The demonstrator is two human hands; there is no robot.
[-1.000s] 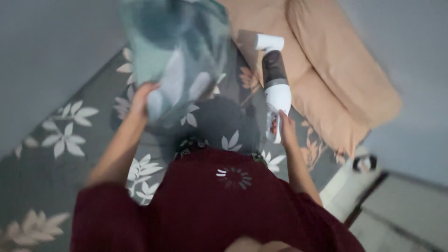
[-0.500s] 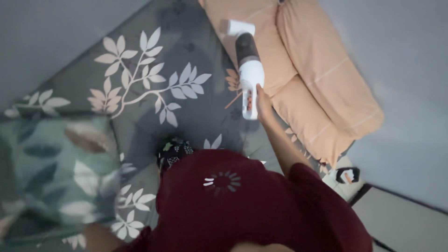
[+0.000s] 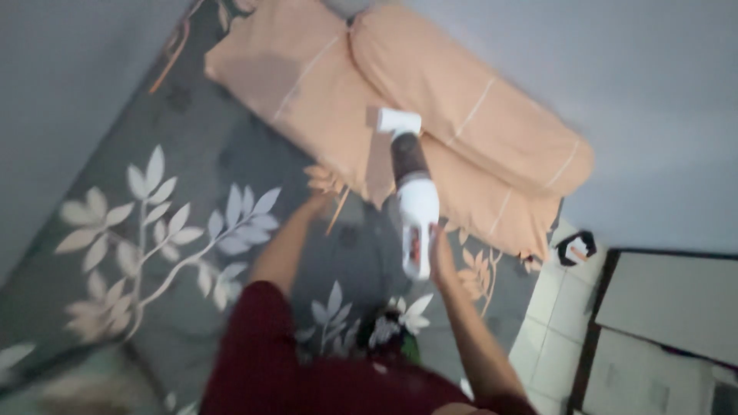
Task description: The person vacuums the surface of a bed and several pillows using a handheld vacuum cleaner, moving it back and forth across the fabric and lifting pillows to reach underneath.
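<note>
Head view, motion-blurred throughout. Right hand (image 3: 440, 257) is closed round the handle end of a white handheld vacuum (image 3: 413, 201), fingers wrapped on the grip; individual fingers cannot be separated in the blur. The vacuum points away from the body: dark middle section, white nozzle at the far end. The nozzle lies over the near edge of the left peach pillow (image 3: 307, 100); whether it touches the cover cannot be told.

Left hand (image 3: 317, 204) is stretched forward, low over the grey bedsheet (image 3: 154, 177), just at the pillow's near corner. Fingers are too smeared to tell if apart or together, and contact with sheet or pillow is unclear.

A second peach pillow (image 3: 477, 115) lies beside the first, touching it along one long side. The sheet carries a pale leaf print. Red sleeves fill the lower frame, cut off by the bottom edge. A small black-and-white object (image 3: 576, 247) sits on the tiled floor (image 3: 550, 307) at right; kind unreadable.
</note>
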